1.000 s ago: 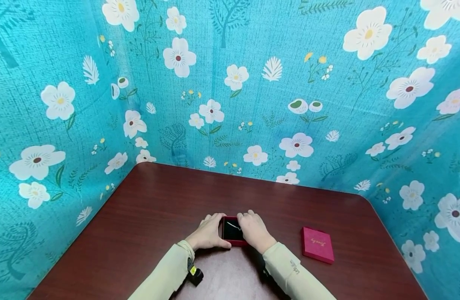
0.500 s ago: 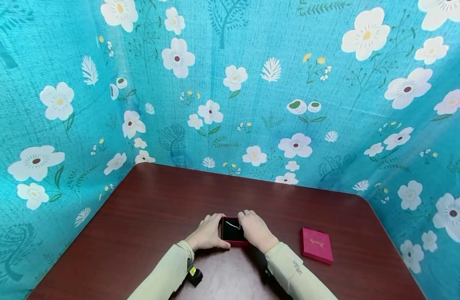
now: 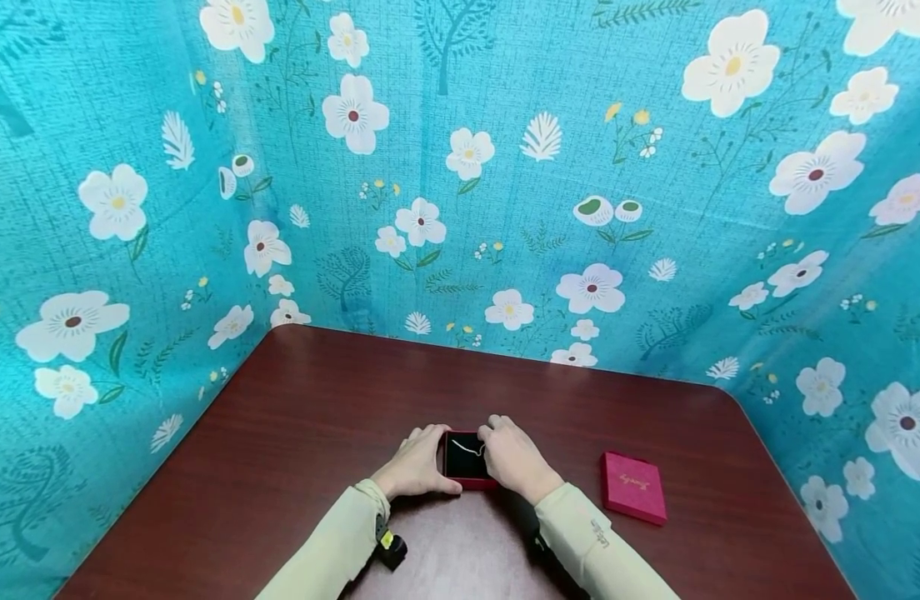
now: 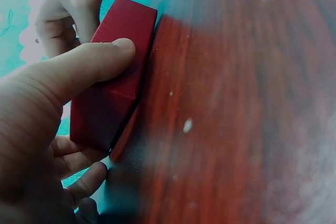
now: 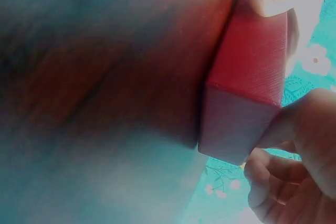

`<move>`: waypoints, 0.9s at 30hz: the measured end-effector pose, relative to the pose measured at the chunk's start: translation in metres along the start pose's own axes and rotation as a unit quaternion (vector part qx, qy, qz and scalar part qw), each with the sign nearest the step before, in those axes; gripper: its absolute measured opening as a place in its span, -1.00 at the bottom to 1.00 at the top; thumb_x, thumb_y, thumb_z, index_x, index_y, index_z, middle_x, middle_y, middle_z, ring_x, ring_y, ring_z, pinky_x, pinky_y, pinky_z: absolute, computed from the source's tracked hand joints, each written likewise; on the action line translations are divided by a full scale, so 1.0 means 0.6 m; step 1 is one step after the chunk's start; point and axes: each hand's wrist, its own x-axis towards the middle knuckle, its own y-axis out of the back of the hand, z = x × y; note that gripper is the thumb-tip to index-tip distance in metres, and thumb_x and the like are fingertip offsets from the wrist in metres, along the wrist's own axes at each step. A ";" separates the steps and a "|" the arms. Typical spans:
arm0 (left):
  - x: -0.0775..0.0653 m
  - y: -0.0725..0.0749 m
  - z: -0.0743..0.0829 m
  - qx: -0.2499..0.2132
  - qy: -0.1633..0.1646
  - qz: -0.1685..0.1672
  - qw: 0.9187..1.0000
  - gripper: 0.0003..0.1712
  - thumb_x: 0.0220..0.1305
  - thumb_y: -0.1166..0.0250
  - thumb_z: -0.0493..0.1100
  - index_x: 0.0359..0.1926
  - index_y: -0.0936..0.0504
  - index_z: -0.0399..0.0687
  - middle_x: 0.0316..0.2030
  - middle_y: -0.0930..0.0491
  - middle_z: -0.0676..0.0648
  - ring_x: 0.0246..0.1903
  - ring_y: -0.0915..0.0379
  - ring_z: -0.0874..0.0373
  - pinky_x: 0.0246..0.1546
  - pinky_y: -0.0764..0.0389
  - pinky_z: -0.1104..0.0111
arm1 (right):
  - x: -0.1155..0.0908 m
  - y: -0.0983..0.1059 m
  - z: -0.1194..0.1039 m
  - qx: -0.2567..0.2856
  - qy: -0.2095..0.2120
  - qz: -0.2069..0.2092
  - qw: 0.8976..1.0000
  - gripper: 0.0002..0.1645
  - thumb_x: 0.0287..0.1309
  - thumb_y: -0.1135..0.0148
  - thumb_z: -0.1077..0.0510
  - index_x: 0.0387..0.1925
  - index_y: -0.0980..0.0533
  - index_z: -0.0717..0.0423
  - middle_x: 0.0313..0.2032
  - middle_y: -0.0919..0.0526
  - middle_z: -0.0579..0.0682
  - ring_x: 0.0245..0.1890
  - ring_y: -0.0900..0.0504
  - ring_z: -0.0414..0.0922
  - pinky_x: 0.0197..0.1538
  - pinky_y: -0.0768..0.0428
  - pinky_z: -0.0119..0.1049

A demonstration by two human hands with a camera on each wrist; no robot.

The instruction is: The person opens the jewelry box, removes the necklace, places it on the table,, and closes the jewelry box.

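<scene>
A small red jewelry box (image 3: 471, 483) with a black lining stands on the table, its inside facing up. My left hand (image 3: 417, 467) grips its left end, thumb along the near side and fingers round the far side. Across the lining lies a thin silvery chain (image 3: 463, 447), bent into a curve at its right end. My right hand (image 3: 514, 457) is over the box's right end, fingers curled, its fingertips at that end of the chain; they are partly hidden. In the right wrist view, the right thumb and fingers (image 5: 262, 182) are close behind the red box wall (image 5: 247, 56).
A red square lid (image 3: 632, 487) with gold lettering lies on the dark brown table (image 3: 340, 383) to the right of my right hand. A turquoise flowered cloth (image 3: 460, 183) hangs behind and at both sides of the table.
My right hand has shifted slightly right and away from me, and the chain's right end now curves up toward its fingertips. The left hand and the box stay in place.
</scene>
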 end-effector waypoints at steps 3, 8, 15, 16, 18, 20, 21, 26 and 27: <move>-0.001 0.000 0.001 -0.003 0.001 -0.001 1.000 0.05 -0.29 -0.52 0.24 0.21 -0.34 -0.12 0.06 -0.44 -0.07 -0.03 -0.28 0.01 -0.01 -0.31 0.07 | 0.000 0.002 0.000 -0.011 0.005 0.005 1.000 -0.88 -0.13 -0.21 0.36 -0.49 -0.56 0.10 -0.50 -0.51 -0.04 -0.45 -0.43 -0.09 -0.25 -0.48 -0.27; -0.001 0.002 0.002 -0.001 0.002 -0.002 1.000 0.04 -0.28 -0.52 0.23 0.21 -0.34 -0.11 0.05 -0.44 -0.06 -0.04 -0.29 0.02 -0.01 -0.31 0.08 | 0.003 0.006 0.000 -0.009 0.015 0.002 1.000 -0.87 -0.17 -0.24 0.35 -0.53 -0.58 0.07 -0.53 -0.54 -0.06 -0.47 -0.41 -0.09 -0.25 -0.47 -0.26; 0.001 0.004 0.002 0.005 0.006 -0.003 1.000 0.06 -0.28 -0.51 0.26 0.23 -0.33 -0.10 0.05 -0.43 -0.04 -0.02 -0.28 0.02 0.00 -0.32 0.08 | 0.007 0.004 0.003 -0.006 0.036 -0.015 0.999 -0.80 -0.07 -0.29 0.32 -0.67 -0.57 0.00 -0.60 -0.45 -0.11 -0.50 -0.40 -0.13 -0.34 -0.47 -0.32; 0.001 0.004 0.003 0.004 0.006 -0.003 1.000 0.06 -0.29 -0.52 0.26 0.23 -0.33 -0.11 0.05 -0.44 -0.05 -0.02 -0.28 0.02 0.00 -0.32 0.08 | 0.008 0.004 0.004 -0.009 0.038 -0.018 0.999 -0.79 -0.06 -0.29 0.31 -0.67 -0.56 0.00 -0.59 -0.45 -0.11 -0.50 -0.40 -0.13 -0.35 -0.47 -0.31; 0.001 0.006 0.004 0.000 0.005 -0.002 1.000 0.07 -0.29 -0.52 0.26 0.23 -0.33 -0.13 0.05 -0.44 -0.06 -0.02 -0.28 0.01 0.00 -0.32 0.07 | 0.009 0.003 0.004 -0.013 0.040 -0.022 0.999 -0.80 -0.04 -0.28 0.30 -0.65 -0.53 0.01 -0.58 -0.44 -0.10 -0.49 -0.41 -0.11 -0.37 -0.47 -0.29; 0.001 0.007 0.004 -0.001 0.003 -0.002 1.000 0.07 -0.29 -0.52 0.25 0.23 -0.33 -0.14 0.05 -0.44 -0.06 -0.02 -0.28 0.00 0.00 -0.32 0.07 | 0.010 0.002 0.005 -0.017 0.036 -0.030 0.999 -0.82 0.00 -0.27 0.27 -0.62 -0.49 0.03 -0.55 -0.44 -0.08 -0.47 -0.41 -0.11 -0.38 -0.48 -0.27; 0.001 0.007 0.005 -0.001 0.004 -0.003 1.000 0.07 -0.28 -0.52 0.25 0.23 -0.33 -0.14 0.05 -0.44 -0.06 -0.03 -0.28 0.01 0.00 -0.32 0.07 | 0.009 0.000 0.006 -0.018 0.034 -0.035 0.999 -0.83 0.02 -0.26 0.26 -0.60 -0.48 0.03 -0.53 -0.44 -0.08 -0.46 -0.42 -0.10 -0.38 -0.48 -0.26; 0.001 0.005 0.003 0.002 0.006 -0.008 1.000 0.07 -0.27 -0.52 0.25 0.24 -0.32 -0.13 0.04 -0.44 -0.05 -0.02 -0.28 0.02 0.01 -0.32 0.08 | 0.002 -0.005 0.006 0.006 0.014 -0.050 0.999 -0.86 0.03 -0.24 0.20 -0.52 -0.42 0.03 -0.48 -0.40 -0.09 -0.42 -0.39 -0.12 -0.35 -0.47 -0.26; 0.001 0.005 0.003 0.001 0.006 -0.008 1.000 0.07 -0.28 -0.52 0.25 0.24 -0.32 -0.14 0.04 -0.44 -0.06 -0.02 -0.28 0.02 0.01 -0.32 0.07 | 0.002 -0.005 0.006 0.010 0.013 -0.045 0.999 -0.86 0.01 -0.24 0.20 -0.52 -0.42 0.03 -0.48 -0.39 -0.09 -0.42 -0.38 -0.12 -0.34 -0.46 -0.26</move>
